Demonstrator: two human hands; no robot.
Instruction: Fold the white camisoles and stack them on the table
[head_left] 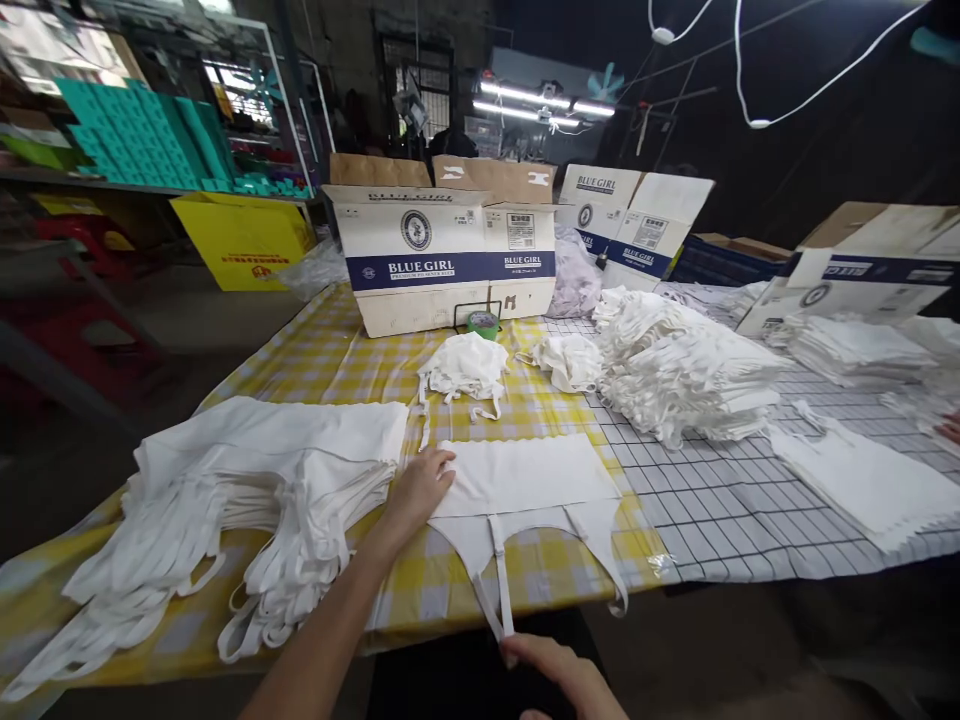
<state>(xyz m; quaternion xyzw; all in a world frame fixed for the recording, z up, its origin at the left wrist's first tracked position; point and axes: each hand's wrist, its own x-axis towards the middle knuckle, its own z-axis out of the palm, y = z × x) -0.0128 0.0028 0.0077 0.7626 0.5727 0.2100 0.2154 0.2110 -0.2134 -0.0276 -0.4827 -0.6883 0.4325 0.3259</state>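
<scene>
A white camisole (525,475) lies flat before me, its scalloped hem toward the back and its thin straps toward the table's front edge. My left hand (420,490) is closed at the garment's far left corner, fingers on the fabric. At the front edge, my right hand (559,668) pinches the looped end of one strap (501,570) and holds it taut. To the left is a thick stack of similar white camisoles (270,440), with straps hanging toward me. Just behind the flat one sits a crumpled white bundle (466,365) with loose straps.
A green tape roll (482,323) stands near an open Blue Girl carton (442,260). Another white bundle (566,362) and a large garment heap (682,360) lie to the right, with a flat pile (862,475) beyond. Another person's hand (951,428) shows at the right edge.
</scene>
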